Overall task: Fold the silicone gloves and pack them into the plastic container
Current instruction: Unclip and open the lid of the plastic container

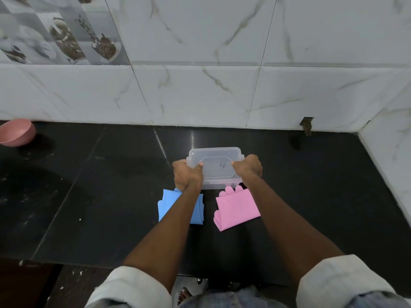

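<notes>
A clear plastic container [216, 160] with its lid on sits on the black counter. My left hand [186, 174] grips its left end and my right hand [249, 166] grips its right end, thumbs on the lid. In front of it lie two folded silicone gloves: a blue glove [165, 203], partly hidden under my left forearm, and a pink glove [235, 207] with its fingers pointing toward the container. Neither glove touches my hands.
The black counter [111, 185] ends at a white tiled wall behind and on the right. A pink bowl [16, 132] stands at the far left edge. The counter's front edge runs near my sleeves.
</notes>
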The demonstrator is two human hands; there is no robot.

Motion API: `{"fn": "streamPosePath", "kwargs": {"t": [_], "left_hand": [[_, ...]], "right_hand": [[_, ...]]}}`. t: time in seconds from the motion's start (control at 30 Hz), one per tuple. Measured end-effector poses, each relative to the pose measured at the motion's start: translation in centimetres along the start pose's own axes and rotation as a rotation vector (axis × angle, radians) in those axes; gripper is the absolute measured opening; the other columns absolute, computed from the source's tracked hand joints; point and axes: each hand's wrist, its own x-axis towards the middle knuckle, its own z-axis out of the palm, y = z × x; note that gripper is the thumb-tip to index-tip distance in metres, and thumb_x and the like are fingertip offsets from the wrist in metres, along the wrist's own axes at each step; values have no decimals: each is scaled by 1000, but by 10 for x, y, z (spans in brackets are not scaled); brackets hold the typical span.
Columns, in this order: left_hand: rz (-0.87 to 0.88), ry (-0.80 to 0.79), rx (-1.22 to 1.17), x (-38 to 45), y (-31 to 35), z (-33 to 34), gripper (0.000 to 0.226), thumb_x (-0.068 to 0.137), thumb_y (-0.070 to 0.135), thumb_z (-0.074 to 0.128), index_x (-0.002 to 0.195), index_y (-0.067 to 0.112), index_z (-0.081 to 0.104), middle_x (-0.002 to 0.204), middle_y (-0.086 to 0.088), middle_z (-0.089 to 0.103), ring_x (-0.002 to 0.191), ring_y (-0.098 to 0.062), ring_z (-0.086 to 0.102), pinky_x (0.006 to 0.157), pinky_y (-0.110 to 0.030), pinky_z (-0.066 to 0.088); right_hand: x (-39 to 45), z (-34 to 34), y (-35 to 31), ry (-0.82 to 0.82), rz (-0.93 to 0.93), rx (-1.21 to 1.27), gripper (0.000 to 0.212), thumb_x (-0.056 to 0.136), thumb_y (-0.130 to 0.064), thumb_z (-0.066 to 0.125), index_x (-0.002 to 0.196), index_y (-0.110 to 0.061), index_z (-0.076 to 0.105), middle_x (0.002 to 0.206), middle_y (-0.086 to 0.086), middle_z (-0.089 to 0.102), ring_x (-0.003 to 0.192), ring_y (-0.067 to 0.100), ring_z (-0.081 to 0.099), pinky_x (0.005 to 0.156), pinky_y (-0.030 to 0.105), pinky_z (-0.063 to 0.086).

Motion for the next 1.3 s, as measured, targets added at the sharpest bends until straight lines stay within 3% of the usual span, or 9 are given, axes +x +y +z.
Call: {"fn": "streamPosePath", "kwargs": {"t": [0.23,0.33,0.5,0.67,0.73,0.87,0.97,1.17,1.3], "left_hand": [[-54,-10,-118,3,-5,-2,69,83,40,87,138,14,56,131,-9,67,119,-30,68,95,-42,58],[-65,-36,-164,8,-9,-1,63,82,40,89,132,13,62,125,-8,71,113,-29,71,92,-40,60],[-197,-160,-257,15,-5,3,51,78,30,91,123,12,74,112,-8,77,97,-27,73,91,-42,63],[-251,-176,-286,23,3,-6,55,75,20,93,126,15,73,114,-7,76,98,-26,73,84,-36,62],[-165,-120,-250,22,3,-5,45,77,17,90,121,18,76,117,-4,77,92,-22,71,70,-29,58],[-220,-131,-368,20,-1,-2,47,79,13,88,122,18,73,111,-1,72,100,-25,72,88,-42,65],[-335,-183,-545,23,-8,-9,12,92,25,75,97,14,77,96,-5,77,91,-26,75,82,-42,66],[-247,-401,-318,28,-34,-23,24,95,1,56,84,6,76,73,-8,66,58,-16,52,52,-26,44],[-266,-539,-226,33,-21,-24,36,98,-2,55,64,8,57,67,-9,52,58,-16,45,59,-27,40]], "right_hand": [[-9,2,-7,74,-50,-33,59,83,-22,83,130,-7,51,129,14,66,116,35,67,92,45,59],[-16,10,-12,138,-365,-253,71,78,-18,85,139,-13,48,142,10,55,133,32,53,111,44,46],[-43,39,-25,-408,-754,-288,77,87,-5,73,156,-12,39,172,7,16,160,27,10,130,44,13],[-47,46,-29,-519,-768,-301,82,91,-9,74,161,-14,31,175,3,4,162,21,-3,130,45,-6],[-45,46,-30,-520,-778,-311,82,91,-9,74,160,-14,31,175,3,5,162,21,-2,129,45,-6],[-42,50,-27,-496,-784,-336,89,86,-15,78,161,-16,30,175,2,4,162,21,-2,130,45,-5],[-40,53,-31,-458,-811,-454,100,81,-31,83,162,-16,25,175,5,3,161,24,1,129,49,0],[-56,63,-48,-322,-766,-659,101,76,-38,80,155,-6,26,169,21,15,148,37,33,116,49,40],[-62,69,-59,-255,-708,-731,92,74,-32,77,150,-4,34,163,34,22,140,43,45,108,43,46]]}}
